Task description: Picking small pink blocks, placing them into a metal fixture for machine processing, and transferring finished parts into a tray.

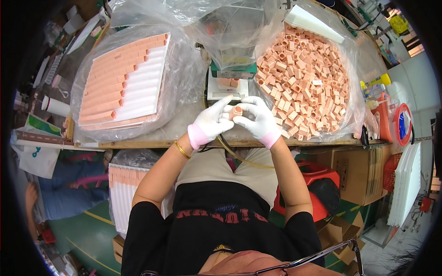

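Between my two white-gloved hands is a small peach-coloured hollow plastic piece (235,112), with a round opening showing in its end. My left hand (211,122) grips it from the left with closed fingers, and my right hand (258,118) pinches it from the right. Just beyond them stands a small machine with a green head (235,72) and a white base (214,91). A pair of similar peach pieces (229,83) sits under the green head. Right of my hands lies a big heap of loose peach pieces (306,83) on clear plastic.
At left, a white ridged tray (145,87) carries rows of peach pieces inside a clear bag (182,92). Another partly filled tray (124,202) is below the table edge (170,144). A red stool (281,202) and cardboard box (354,175) stand at right. Another person's legs (73,184) show at left.
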Motion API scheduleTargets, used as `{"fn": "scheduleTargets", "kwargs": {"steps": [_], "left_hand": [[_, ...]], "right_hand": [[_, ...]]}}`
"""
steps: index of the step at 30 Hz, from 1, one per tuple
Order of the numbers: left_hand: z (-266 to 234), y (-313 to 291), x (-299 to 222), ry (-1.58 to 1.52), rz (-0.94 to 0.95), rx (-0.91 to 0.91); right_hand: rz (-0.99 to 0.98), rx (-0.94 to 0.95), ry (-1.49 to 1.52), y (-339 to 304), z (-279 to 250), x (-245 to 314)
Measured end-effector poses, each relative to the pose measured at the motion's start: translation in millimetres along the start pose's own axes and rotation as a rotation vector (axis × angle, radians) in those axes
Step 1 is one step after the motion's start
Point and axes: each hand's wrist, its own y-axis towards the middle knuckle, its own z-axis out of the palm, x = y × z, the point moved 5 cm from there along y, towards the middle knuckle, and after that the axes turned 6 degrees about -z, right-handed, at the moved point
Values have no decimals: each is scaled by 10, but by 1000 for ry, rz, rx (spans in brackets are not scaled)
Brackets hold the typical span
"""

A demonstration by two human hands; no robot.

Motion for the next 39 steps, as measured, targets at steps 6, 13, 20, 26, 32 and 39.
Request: {"fn": "scheduleTargets", "kwargs": {"steps": [6, 13, 20, 26, 32, 39], "left_hand": [[-645, 324, -97, 553, 197, -520], [-1127, 793, 140, 664, 169, -510], [-1095, 763, 19, 780, 294, -597], [-1114, 875, 45, 697, 261, -525], [-1041, 938, -11, 709, 291, -469], [-689, 648, -119, 307, 204, -301]], "right_hand": [[100, -319, -305, 252, -190, -483], [30, -291, -233, 658, 131, -608], [34, -367, -78, 747, 159, -628], [128, -377, 5, 724, 190, -666], [69, -339, -1, 762, 254, -756], [0, -211, -124, 573, 57, -445]]}}
